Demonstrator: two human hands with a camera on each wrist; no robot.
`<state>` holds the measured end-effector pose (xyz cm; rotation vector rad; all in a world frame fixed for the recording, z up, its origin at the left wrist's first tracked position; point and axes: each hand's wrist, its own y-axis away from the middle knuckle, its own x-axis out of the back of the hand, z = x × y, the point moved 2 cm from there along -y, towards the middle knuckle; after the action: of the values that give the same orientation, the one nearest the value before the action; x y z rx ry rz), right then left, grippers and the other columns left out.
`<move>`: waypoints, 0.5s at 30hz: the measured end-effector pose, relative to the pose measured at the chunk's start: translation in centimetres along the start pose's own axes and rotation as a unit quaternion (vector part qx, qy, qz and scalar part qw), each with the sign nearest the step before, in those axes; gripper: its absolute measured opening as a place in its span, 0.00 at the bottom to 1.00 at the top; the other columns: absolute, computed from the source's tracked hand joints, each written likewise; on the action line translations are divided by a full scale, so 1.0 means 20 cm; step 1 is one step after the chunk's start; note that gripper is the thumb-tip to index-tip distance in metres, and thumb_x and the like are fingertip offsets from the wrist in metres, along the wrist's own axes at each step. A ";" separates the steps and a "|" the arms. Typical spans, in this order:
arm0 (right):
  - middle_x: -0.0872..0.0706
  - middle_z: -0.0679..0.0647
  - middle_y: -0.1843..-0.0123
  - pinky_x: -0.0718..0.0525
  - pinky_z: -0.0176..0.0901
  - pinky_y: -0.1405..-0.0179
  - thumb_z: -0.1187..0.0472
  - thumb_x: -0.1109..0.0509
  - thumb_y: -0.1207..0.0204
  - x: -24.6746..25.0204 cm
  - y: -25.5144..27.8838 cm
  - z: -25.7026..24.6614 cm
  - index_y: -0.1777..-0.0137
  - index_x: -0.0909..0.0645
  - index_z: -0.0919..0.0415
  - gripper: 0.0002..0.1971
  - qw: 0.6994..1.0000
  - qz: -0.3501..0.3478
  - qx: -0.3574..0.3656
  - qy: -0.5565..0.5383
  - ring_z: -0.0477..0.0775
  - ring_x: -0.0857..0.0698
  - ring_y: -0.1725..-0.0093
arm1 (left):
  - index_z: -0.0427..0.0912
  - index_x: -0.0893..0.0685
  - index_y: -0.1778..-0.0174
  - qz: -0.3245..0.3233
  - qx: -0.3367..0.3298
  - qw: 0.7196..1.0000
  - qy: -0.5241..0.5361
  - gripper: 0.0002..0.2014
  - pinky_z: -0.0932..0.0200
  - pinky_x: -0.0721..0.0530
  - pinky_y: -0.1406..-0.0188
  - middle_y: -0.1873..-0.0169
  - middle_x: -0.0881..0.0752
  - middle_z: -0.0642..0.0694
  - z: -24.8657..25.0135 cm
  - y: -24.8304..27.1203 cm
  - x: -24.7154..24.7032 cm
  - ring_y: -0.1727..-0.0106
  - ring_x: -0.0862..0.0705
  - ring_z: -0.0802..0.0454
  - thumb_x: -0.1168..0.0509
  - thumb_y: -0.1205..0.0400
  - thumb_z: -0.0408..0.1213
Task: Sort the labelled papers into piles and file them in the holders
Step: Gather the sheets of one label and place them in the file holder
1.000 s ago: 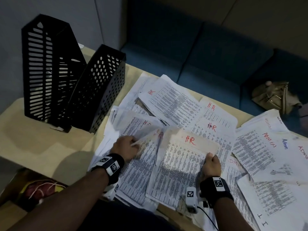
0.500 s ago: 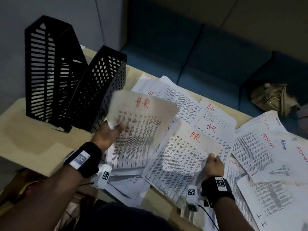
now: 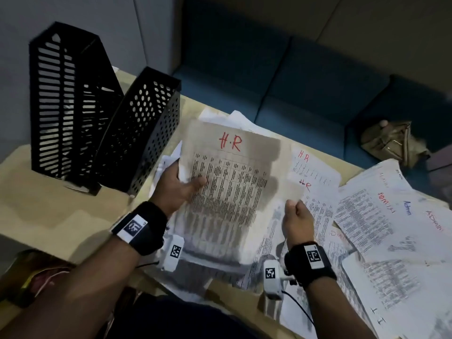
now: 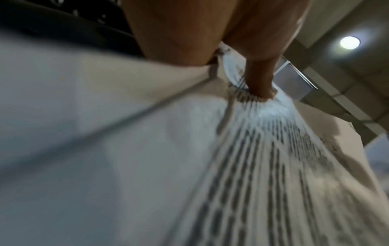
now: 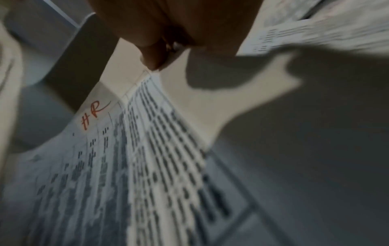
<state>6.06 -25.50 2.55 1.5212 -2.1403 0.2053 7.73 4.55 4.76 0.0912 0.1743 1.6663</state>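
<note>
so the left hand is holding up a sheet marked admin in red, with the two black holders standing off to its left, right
Not quite: the sheet the left hand holds up is marked H.R in red, not admin, as the head view shows. The admin-marked sheets lie further right on the table. The two black holders do stand off to the left.

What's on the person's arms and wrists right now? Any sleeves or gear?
No sleeves on the forearms. Each wrist carries a black band with a white square-code tag. Under each hangs a white camera unit, also coded; thin black cables trail off.
</note>
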 end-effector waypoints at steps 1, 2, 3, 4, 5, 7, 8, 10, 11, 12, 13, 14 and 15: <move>0.30 0.44 0.76 0.34 0.38 0.73 0.56 0.41 0.15 -0.01 0.00 -0.03 0.67 0.28 0.51 0.16 1.000 -0.015 0.011 -0.015 0.43 0.32 0.75 | 0.42 0.19 0.37 -0.001 -0.007 1.000 -0.024 0.23 0.49 0.15 0.41 0.45 0.11 0.47 0.01 -0.02 0.00 0.42 0.13 0.51 0.23 0.28 0.41; 0.29 0.42 0.77 0.36 0.33 0.75 0.56 0.41 0.15 -0.02 0.01 -0.06 0.66 0.28 0.50 0.15 0.999 -0.030 0.014 -0.042 0.38 0.33 0.76 | 0.43 0.19 0.38 -0.005 -0.015 0.999 -0.051 0.23 0.50 0.14 0.43 0.46 0.10 0.47 0.02 -0.04 0.00 0.43 0.12 0.51 0.23 0.28 0.42; 0.28 0.40 0.78 0.36 0.29 0.75 0.56 0.41 0.15 -0.04 0.00 -0.07 0.64 0.26 0.50 0.14 0.996 -0.043 0.006 -0.077 0.36 0.32 0.77 | 0.43 0.19 0.38 -0.006 -0.012 0.997 -0.076 0.23 0.52 0.14 0.44 0.46 0.11 0.48 0.01 -0.05 0.00 0.44 0.12 0.52 0.24 0.27 0.43; 0.27 0.37 0.77 0.36 0.26 0.75 0.56 0.40 0.15 -0.05 0.00 -0.09 0.62 0.24 0.50 0.12 0.992 -0.055 -0.003 -0.116 0.34 0.31 0.76 | 0.44 0.20 0.38 -0.007 -0.001 0.996 -0.087 0.22 0.52 0.15 0.45 0.47 0.11 0.50 -0.01 -0.06 0.00 0.45 0.13 0.53 0.24 0.26 0.44; 0.26 0.36 0.76 0.35 0.26 0.74 0.57 0.40 0.15 -0.06 -0.01 -0.09 0.60 0.23 0.51 0.11 0.988 -0.060 -0.009 -0.145 0.33 0.31 0.75 | 0.45 0.21 0.37 -0.005 0.018 0.995 -0.093 0.21 0.52 0.15 0.44 0.46 0.12 0.50 -0.04 -0.07 -0.01 0.45 0.13 0.54 0.26 0.24 0.44; 0.22 0.37 0.73 0.30 0.29 0.70 0.58 0.41 0.15 -0.09 -0.02 -0.10 0.61 0.23 0.52 0.12 0.985 -0.078 -0.003 -0.154 0.33 0.26 0.72 | 0.45 0.25 0.33 -0.009 0.065 0.994 -0.082 0.22 0.50 0.17 0.41 0.43 0.14 0.50 -0.12 -0.04 -0.04 0.41 0.16 0.53 0.29 0.21 0.43; 0.16 0.38 0.68 0.23 0.32 0.66 0.57 0.41 0.15 -0.11 -0.01 -0.11 0.59 0.21 0.54 0.12 0.984 -0.097 -0.007 -0.149 0.35 0.19 0.66 | 0.46 0.27 0.30 -0.013 0.089 0.994 -0.067 0.24 0.49 0.18 0.40 0.40 0.16 0.49 -0.17 -0.03 -0.06 0.38 0.17 0.51 0.29 0.21 0.42; 0.10 0.46 0.52 0.16 0.47 0.49 0.46 0.42 0.18 -0.15 0.01 -0.11 0.50 0.18 0.57 0.17 0.986 -0.112 -0.026 -0.123 0.50 0.12 0.49 | 0.45 0.33 0.26 -0.014 0.114 0.991 -0.068 0.29 0.51 0.20 0.41 0.35 0.20 0.48 -0.24 0.01 -0.07 0.35 0.20 0.47 0.29 0.21 0.40; 0.12 0.49 0.48 0.18 0.50 0.45 0.38 0.44 0.21 -0.16 0.02 -0.11 0.49 0.19 0.55 0.22 0.989 -0.099 -0.029 -0.103 0.55 0.14 0.45 | 0.45 0.35 0.24 -0.010 0.116 0.990 -0.082 0.31 0.52 0.21 0.41 0.35 0.21 0.48 -0.26 0.03 -0.07 0.35 0.20 0.47 0.29 0.21 0.38; 0.15 0.50 0.44 0.21 0.49 0.44 0.33 0.48 0.25 -0.15 0.04 -0.13 0.46 0.21 0.53 0.27 0.991 -0.086 -0.028 -0.099 0.54 0.17 0.43 | 0.46 0.38 0.23 -0.006 0.115 0.989 -0.095 0.32 0.53 0.22 0.39 0.34 0.22 0.48 -0.27 0.05 -0.07 0.35 0.21 0.48 0.30 0.20 0.37; 0.18 0.50 0.40 0.23 0.46 0.42 0.32 0.51 0.24 -0.15 0.04 -0.13 0.40 0.24 0.51 0.28 0.989 -0.078 -0.032 -0.122 0.51 0.19 0.40 | 0.48 0.40 0.22 -0.007 0.111 0.989 -0.098 0.33 0.52 0.22 0.37 0.34 0.23 0.49 -0.28 0.07 -0.08 0.35 0.21 0.49 0.30 0.20 0.35; 0.22 0.48 0.35 0.26 0.44 0.39 0.35 0.51 0.20 -0.13 0.05 -0.15 0.32 0.28 0.51 0.27 0.986 -0.078 -0.030 -0.146 0.48 0.22 0.36 | 0.50 0.43 0.21 -0.015 0.108 0.990 -0.093 0.35 0.50 0.22 0.36 0.34 0.24 0.51 -0.29 0.09 -0.09 0.35 0.21 0.50 0.31 0.20 0.33; 0.26 0.46 0.33 0.29 0.43 0.36 0.40 0.51 0.16 -0.13 0.05 -0.15 0.26 0.34 0.52 0.25 0.986 -0.078 -0.022 -0.144 0.46 0.26 0.34 | 0.53 0.47 0.20 -0.026 0.109 0.990 -0.082 0.39 0.49 0.21 0.36 0.35 0.24 0.53 -0.28 0.11 -0.11 0.36 0.21 0.51 0.31 0.20 0.30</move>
<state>6.77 -21.82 4.02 1.7735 -2.2088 -0.1247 4.85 1.82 -0.37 0.3838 0.2324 1.5762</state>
